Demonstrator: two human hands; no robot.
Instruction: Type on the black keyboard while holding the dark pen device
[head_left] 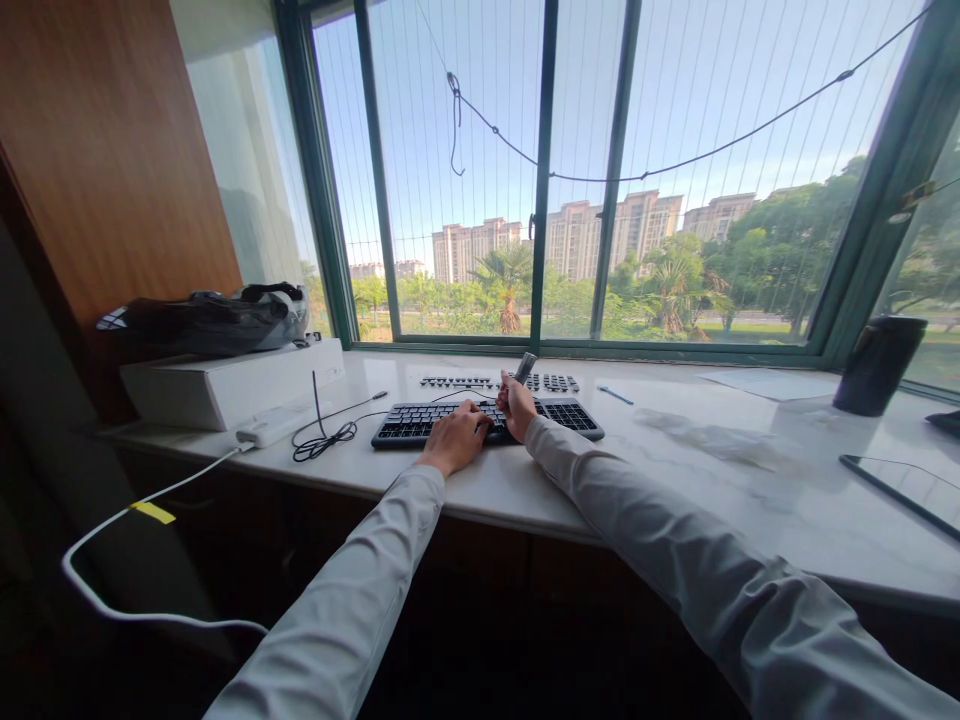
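Note:
A black keyboard (420, 421) lies on a white marble sill (525, 480) below a big window. My left hand (454, 439) rests on the keys near the keyboard's middle, fingers curled down. My right hand (516, 405) is closed around a small grey tool (525, 367) that sticks up from the fist, held over the keyboard's right half. Just behind the keyboard lie rows of loose dark keycaps (499, 382). Both arms wear light grey sleeves.
A white box (225, 385) with a black bag (202, 322) on top stands at the left. A black cable (326, 432) and a white cable (135, 520) run off the sill. A dark cup (877, 365), a tablet (900, 490), paper (757, 380) and a blue pen (615, 395) lie right.

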